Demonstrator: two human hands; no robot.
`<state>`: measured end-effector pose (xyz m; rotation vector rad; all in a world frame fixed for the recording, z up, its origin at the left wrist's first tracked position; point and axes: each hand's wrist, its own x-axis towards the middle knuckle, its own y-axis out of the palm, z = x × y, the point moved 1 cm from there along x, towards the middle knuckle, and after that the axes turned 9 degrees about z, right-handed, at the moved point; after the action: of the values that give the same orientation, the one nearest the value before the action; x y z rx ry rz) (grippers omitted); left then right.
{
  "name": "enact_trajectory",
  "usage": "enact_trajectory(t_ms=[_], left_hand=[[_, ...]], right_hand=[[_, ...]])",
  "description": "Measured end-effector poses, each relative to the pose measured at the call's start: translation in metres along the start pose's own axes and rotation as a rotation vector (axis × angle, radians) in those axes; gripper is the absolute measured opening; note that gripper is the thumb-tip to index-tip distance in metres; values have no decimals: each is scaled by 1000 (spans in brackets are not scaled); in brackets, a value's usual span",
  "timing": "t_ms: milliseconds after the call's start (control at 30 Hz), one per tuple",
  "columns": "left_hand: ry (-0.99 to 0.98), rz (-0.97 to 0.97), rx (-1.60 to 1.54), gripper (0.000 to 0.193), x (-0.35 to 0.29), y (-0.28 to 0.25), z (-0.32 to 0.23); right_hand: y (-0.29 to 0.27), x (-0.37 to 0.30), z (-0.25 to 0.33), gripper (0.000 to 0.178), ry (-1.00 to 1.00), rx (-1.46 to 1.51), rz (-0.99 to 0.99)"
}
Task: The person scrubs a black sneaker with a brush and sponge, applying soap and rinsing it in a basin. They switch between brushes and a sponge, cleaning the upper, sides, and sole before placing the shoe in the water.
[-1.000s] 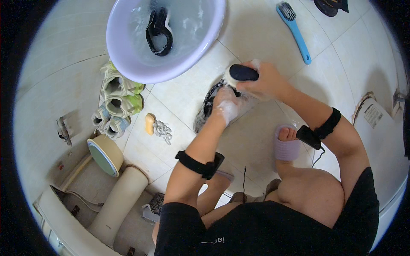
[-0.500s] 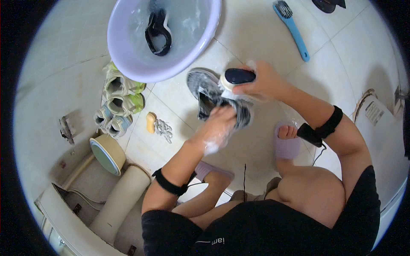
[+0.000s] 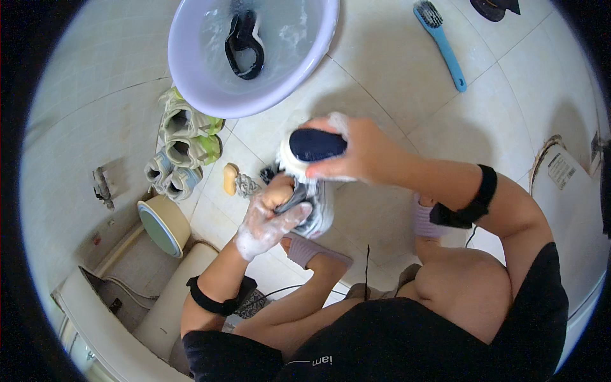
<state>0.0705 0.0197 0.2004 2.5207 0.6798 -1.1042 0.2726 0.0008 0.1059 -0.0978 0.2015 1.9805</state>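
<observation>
My left hand [image 3: 267, 223], coated in foam, is closed around a sudsy dark grey and white shoe [image 3: 318, 213] held above the floor. My right hand [image 3: 366, 148] grips a scrubbing brush [image 3: 317, 145] with a dark blue oval top and a white body. The brush presses against the shoe's far part, and its bristles are hidden. Foam clings to the right fingers. Another black and white shoe [image 3: 259, 57] lies in the cloudy water of a lilac basin [image 3: 198, 89] beyond my hands.
Left of my hands are a yellow bar of soap [image 3: 230, 179], a grey scouring tangle [image 3: 246, 184], pale green shoes [image 3: 179, 121] and bluish shoes [image 3: 180, 182]. A cream tub [image 3: 179, 226] leans near a pipe. A blue long-handled brush [image 3: 445, 54] lies at the far right.
Both hands have moved left, bringing the shoe and scrubbing brush along. The shoe has been lifted and turned, and the brush has come onto it from beside it.
</observation>
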Motion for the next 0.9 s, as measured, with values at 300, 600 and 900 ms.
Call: enact_trajectory(t_ms=[300,600,900], left_hand=[[471,267,487,14,-26,-5,4],[556,156,1185,24,3,-1,88],[490,133,1053,25,68,24,125]], right_hand=[[-43,8,-74,55,429,-336,-222],[-56,-49,-26,38,550,620,-171],[-46,-71,54,37,560,592,-390]])
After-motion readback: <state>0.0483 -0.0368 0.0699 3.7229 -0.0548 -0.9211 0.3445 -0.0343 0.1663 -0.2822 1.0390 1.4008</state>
